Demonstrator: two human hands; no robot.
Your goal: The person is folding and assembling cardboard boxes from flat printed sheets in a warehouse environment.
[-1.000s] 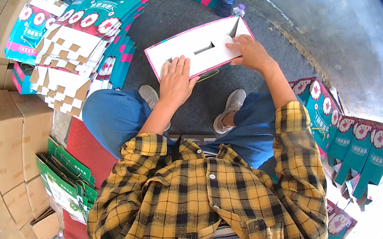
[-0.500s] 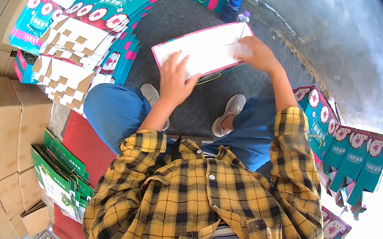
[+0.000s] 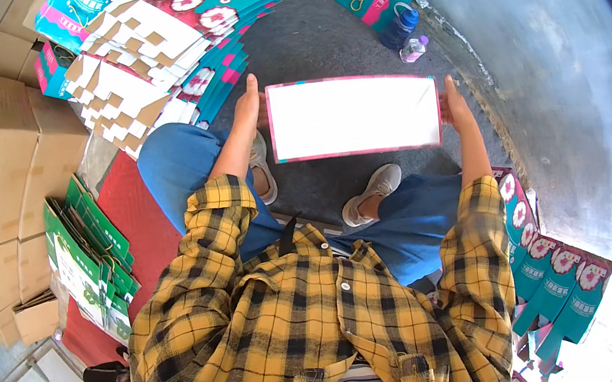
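Note:
Between my legs, over the dark floor, is a cardboard box [image 3: 354, 115] with a white upper face and pink edges. My left hand [image 3: 247, 110] presses against its left end, thumb pointing up and the fingers partly hidden behind the end. At the right end, my right hand [image 3: 454, 103] holds it the same way, its fingers partly out of sight. The white face looks bright and nearly square to me, so I cannot tell how deep the box is.
Flat teal and pink cartons [image 3: 169, 31] are stacked at the far left. Green folded cartons [image 3: 95, 265] stand by brown boxes [image 3: 6, 145]. A blue bottle [image 3: 400, 25] and a small clear bottle [image 3: 415, 48] stand near the wall [image 3: 545, 67]. More teal cartons [image 3: 553, 278] hang at the right.
Both hands have moved from the white upper face out to the box's two ends. The box now lies level in view instead of slanted, and sits slightly lower and further right.

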